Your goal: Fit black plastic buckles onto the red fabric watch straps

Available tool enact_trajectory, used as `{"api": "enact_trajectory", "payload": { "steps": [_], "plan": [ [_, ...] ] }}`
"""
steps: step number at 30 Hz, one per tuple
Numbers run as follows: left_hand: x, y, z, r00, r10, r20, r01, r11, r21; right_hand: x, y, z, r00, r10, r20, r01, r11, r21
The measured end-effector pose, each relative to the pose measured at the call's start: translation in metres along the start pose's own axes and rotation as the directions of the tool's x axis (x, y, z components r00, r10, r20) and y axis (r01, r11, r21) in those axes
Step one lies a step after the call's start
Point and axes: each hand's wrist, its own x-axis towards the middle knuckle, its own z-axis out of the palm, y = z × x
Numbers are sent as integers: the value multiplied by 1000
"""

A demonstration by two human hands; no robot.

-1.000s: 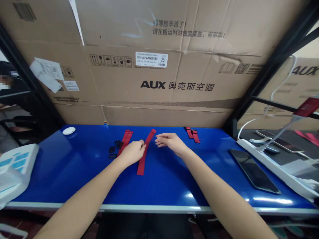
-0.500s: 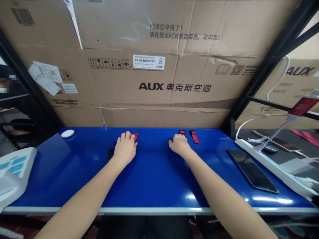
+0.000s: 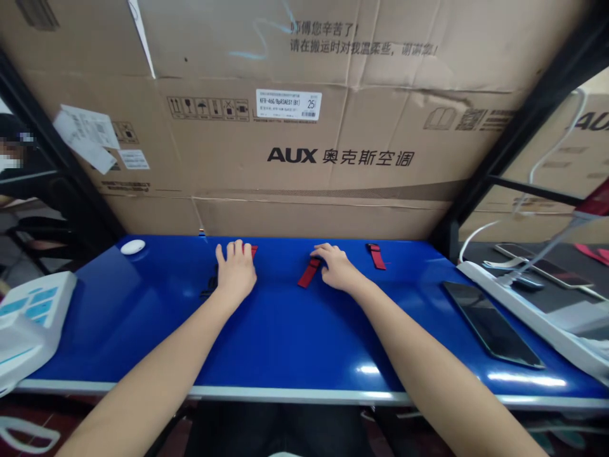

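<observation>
My right hand (image 3: pixel 335 268) is closed at the black-buckled end of a short red strap (image 3: pixel 309 274), whose loose end slants down to the left. My left hand (image 3: pixel 236 270) rests over the far left-centre of the blue table, its fingers spread and reaching forward. Partly hidden behind its fingertips is some red webbing (image 3: pixel 254 250); whether they touch it is hard to tell. Small black buckle-like pieces (image 3: pixel 209 289) lie beside the left wrist, mostly covered. Another red strap with a black buckle (image 3: pixel 377 257) lies to the right of my right hand.
A large cardboard box (image 3: pixel 228 171) stands along the table's back edge. On the right are a black phone (image 3: pixel 492 324) and a white power strip (image 3: pixel 528 317) with cables. A white device (image 3: pixel 38 327) stands at the left, with a white oval object (image 3: pixel 132 247) behind it.
My right hand has moved left with a red strap, leaving the other strap on the right lying there. My left hand's fingers have spread apart. The view has shifted slightly.
</observation>
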Motion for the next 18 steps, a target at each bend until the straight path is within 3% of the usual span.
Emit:
{"api": "enact_trajectory", "payload": {
  "steps": [4, 8, 13, 18],
  "plan": [
    [-7, 23, -5, 972, 236, -4, -225, 922, -315, -1, -2, 5, 985, -154, 83, 140, 979, 151],
    [-13, 40, -2, 909, 417, -20, -379, 805, -456, -5, -20, 4, 978, -153, 141, 120, 968, 219],
    [-13, 39, 6, 912, 411, 12, -346, 783, -517, -8, -28, 5, 973, -179, 147, 131, 948, 289],
    [-10, 33, 10, 900, 436, 10, -333, 702, -630, -10, -27, 5, 961, -231, 149, 161, 912, 377]
  ]
}}
